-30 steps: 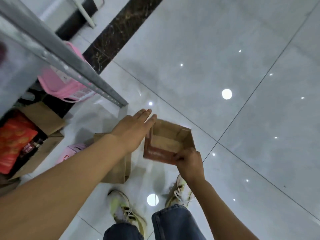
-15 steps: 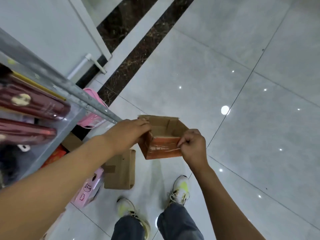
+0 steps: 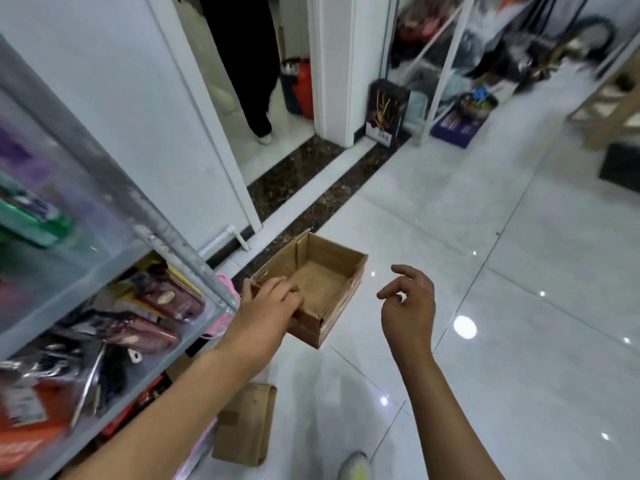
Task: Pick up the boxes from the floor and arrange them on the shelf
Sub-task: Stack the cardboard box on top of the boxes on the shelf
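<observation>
An open, empty brown cardboard box (image 3: 323,282) hangs in the air at centre, beside the shelf's corner. My left hand (image 3: 268,311) grips its near left wall, fingers curled over the rim. To the right of the box, clear of it, my right hand (image 3: 410,303) holds nothing, its fingers loosely curled. The metal shelf (image 3: 166,237) fills the left side, with packaged goods on its lower levels. A closed flat brown box (image 3: 246,424) lies on the floor below my left forearm.
Glossy white floor tiles (image 3: 502,323) spread to the right. A white wall and doorway with a person's dark-trousered legs (image 3: 249,81) stand ahead. Boxes and clutter sit by glass panels at the back right (image 3: 453,123). My shoe (image 3: 356,467) shows at the bottom edge.
The box has risen from near the floor to shelf height. My right hand has let go of it and moved right. The view has tilted up toward the doorway.
</observation>
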{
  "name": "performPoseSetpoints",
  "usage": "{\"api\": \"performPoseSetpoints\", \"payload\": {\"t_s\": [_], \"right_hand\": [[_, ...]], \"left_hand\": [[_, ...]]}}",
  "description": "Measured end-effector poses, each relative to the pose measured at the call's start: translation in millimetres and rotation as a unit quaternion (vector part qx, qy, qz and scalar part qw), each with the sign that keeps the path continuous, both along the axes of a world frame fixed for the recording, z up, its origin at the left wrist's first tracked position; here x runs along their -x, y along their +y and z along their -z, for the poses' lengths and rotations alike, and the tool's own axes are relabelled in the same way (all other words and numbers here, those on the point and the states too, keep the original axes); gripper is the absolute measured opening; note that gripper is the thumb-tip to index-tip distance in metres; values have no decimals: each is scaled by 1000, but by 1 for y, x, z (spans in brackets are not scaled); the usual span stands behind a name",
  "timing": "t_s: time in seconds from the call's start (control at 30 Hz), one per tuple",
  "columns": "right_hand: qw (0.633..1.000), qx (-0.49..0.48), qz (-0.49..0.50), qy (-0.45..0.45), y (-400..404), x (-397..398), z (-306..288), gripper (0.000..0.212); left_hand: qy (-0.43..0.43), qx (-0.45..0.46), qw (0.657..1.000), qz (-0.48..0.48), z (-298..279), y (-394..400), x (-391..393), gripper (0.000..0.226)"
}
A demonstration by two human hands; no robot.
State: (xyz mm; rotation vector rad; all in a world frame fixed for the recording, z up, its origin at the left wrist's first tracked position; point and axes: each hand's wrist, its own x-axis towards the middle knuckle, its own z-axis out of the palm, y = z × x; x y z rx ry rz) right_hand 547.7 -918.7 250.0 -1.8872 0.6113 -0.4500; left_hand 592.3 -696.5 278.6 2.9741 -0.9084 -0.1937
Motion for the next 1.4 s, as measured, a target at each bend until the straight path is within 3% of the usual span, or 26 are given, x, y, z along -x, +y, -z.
{"api": "performPoseSetpoints", "payload": {"t_s": [0.13,0.23,0.33,0.5,0.67,0.83,1.1,1.4], "right_hand": [[999,14,-33,-6,-3,4,-44,45],[996,50,-74,-24,11,15,-84,45],[988,85,-118,-47,26,29,-122,44],[968,131,-199,-77,60,64,-194,36],[946,152,-263,-108,104,93,-265,40],[919,158,-326,-157,157,113,-321,38],[862,142,-425,-238,251,119,-394,33],[825,149,-486,-248,293,69,-435,39]], "left_hand": [[-30,-3,999,-19,-55,5,17,40],[-54,18,997,-47,-105,12,38,18],[-86,58,991,-82,-152,18,67,11],[-178,72,975,-111,-223,44,133,20],[-278,52,950,-134,-289,79,188,48],[-362,26,912,-189,-348,121,240,52],[-389,-13,856,-340,-423,193,283,50],[-379,3,819,-432,-485,224,247,44]]}}
